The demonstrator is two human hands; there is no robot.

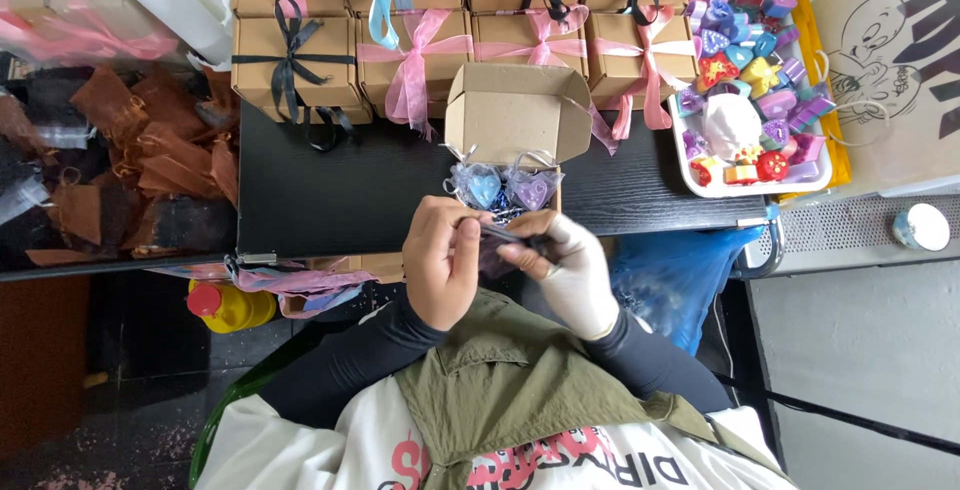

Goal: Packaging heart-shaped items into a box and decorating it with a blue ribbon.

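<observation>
My bare left hand (pixel 442 260) and my right hand (pixel 572 270), in a pale glove, meet at the near edge of the black table (pixel 330 190). Together they pinch a small dark sheer pouch (pixel 512 242) between their fingertips. Just beyond them stands an open cardboard box (pixel 515 110) with its lid flipped up. Inside it lie a blue heart-shaped piece (pixel 480 188) and a purple heart-shaped piece (pixel 533 188), each wrapped in a sheer bag.
Closed cardboard boxes tied with pink, black and blue ribbons (pixel 410 50) line the back of the table. A white tray (pixel 750 185) of coloured heart pieces sits at right. Brown fabric pouches (pixel 150 150) pile up at left. A yellow bottle (pixel 225 305) stands below the table.
</observation>
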